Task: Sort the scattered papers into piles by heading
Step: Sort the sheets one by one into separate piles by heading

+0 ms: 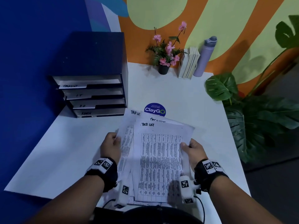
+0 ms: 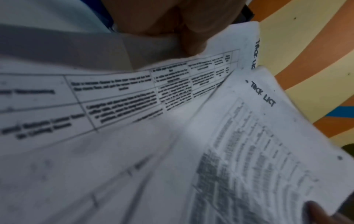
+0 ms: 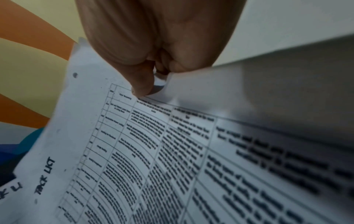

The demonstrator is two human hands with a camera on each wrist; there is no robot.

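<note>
Papers [image 1: 159,160] fanned, handwritten headings, printed tables, left hand [image 1: 110,145] and right hand [image 1: 193,151] gripping edges

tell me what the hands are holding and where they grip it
A fanned stack of task list papers: the left hand grips its left edge, the right hand pinches its right edge.

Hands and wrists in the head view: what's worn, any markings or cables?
Bare forearms, no sleeves. The left hand and right hand each have a black wrist strap carrying white blocks printed with black square tag patterns. A white padded camera pod with the same tags hangs under each wrist, trailing a thin black cable.
</note>
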